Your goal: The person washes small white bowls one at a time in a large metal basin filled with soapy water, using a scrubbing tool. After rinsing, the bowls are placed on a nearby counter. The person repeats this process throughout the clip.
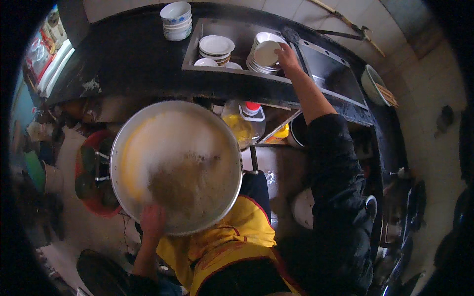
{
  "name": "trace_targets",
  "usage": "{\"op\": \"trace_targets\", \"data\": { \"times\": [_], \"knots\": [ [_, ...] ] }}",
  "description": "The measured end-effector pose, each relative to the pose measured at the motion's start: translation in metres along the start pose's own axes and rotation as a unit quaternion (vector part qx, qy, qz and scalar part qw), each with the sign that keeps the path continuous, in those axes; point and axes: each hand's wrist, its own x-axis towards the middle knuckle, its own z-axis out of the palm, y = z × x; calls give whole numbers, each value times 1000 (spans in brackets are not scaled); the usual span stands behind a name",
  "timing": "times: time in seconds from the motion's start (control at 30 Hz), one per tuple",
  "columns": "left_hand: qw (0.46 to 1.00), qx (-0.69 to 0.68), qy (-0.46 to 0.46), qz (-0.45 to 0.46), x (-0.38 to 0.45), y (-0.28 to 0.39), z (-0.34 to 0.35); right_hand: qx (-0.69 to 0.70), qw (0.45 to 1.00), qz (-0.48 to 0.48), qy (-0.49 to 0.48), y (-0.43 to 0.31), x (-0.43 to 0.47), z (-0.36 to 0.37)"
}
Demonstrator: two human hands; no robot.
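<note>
A large round metal pot (237, 201) full of cloudy liquid stands before me, with steam or foam over its upper left and a dark patch lower down. My left hand (152, 220) is at the pot's near left rim, blurred, so its fingers and any grip are hard to make out. At the back, my right hand (288, 58) has its fingers on the rim of a white bowl (266, 53), which tilts against a stack of white dishes (259, 68) in the steel sink (237, 29).
Stacked white plates (216, 45) sit in the sink, other bowls (176, 22) on the dark counter (122, 55). A bowl with chopsticks (372, 85) is at right. Below are a plastic oil jug (242, 125) and a red basin (102, 211). A dark-handled utensil (301, 55) crosses the sink.
</note>
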Motion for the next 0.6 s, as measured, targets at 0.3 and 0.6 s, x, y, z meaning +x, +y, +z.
{"op": "trace_targets", "data": {
  "times": [0.3, 0.6],
  "knots": [
    [994, -23, -69, -81, 11, 6, -7, -620, 740, -9, -260, 133, 130, 23],
    [985, -104, -104, -88, 12, 1, -18, -569, 709, 29, -415, 103, 109, 66]
  ]
}}
